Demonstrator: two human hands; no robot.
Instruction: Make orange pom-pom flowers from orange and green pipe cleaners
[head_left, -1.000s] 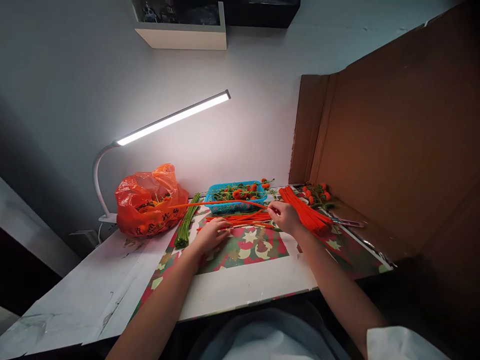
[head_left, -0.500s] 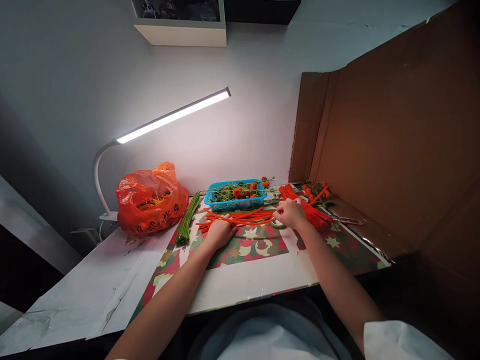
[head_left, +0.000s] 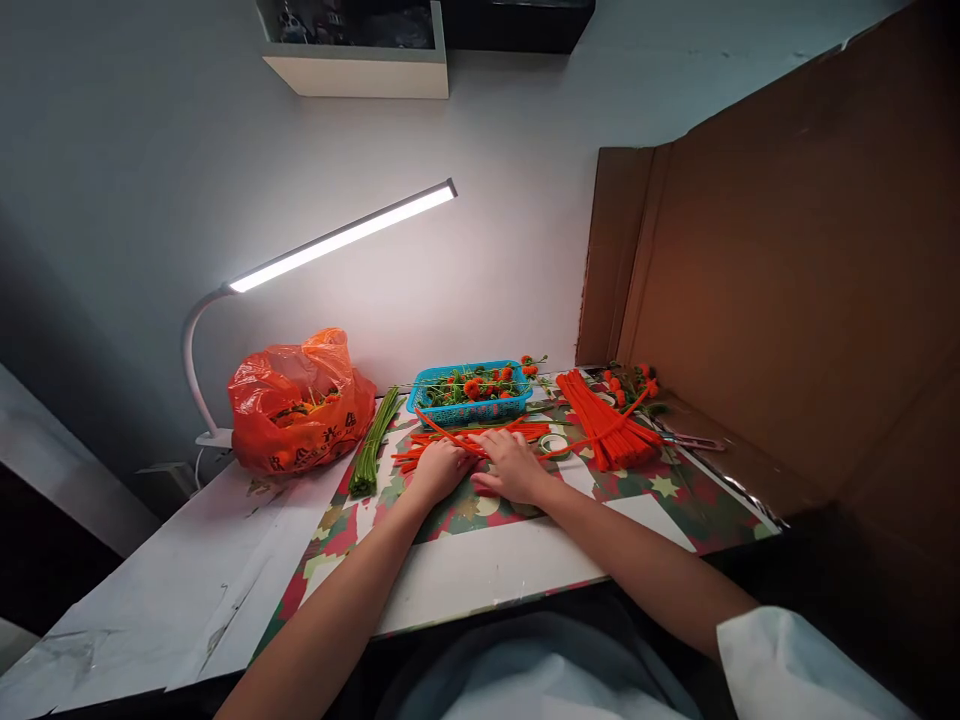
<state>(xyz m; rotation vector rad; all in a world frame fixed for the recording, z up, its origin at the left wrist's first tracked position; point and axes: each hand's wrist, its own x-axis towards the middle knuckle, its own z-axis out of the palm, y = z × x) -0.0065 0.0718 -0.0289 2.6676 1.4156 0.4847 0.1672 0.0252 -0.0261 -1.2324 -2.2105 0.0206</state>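
Observation:
My left hand (head_left: 441, 470) is closed at the middle of the table, its fingers on a long orange pipe cleaner (head_left: 431, 424) that slants up to the left; the fingertips are partly hidden. Beside it, touching or nearly so, my right hand (head_left: 514, 466) lies palm down, fingers stretched out and thumb apart, over the orange stems. Under and behind both hands is a loose row of orange pipe cleaners (head_left: 409, 458). A thick orange pipe cleaner bundle (head_left: 611, 430), with one stem across it, lies to the right. A roll of green tape (head_left: 553, 445) sits between.
Behind the hands stands a blue basket (head_left: 469, 412) with orange pompom flowers on green stems. A green stem bundle (head_left: 373, 450), an orange plastic bag (head_left: 300, 400) and a lit lamp (head_left: 345, 235) are left. Pink-handled scissors (head_left: 697, 441) and a cardboard wall (head_left: 772, 250) stand right.
My right hand has moved left from the large orange bundle to beside my left hand, and its fingers have spread out. The tape roll is now uncovered. My left hand stays about where it was.

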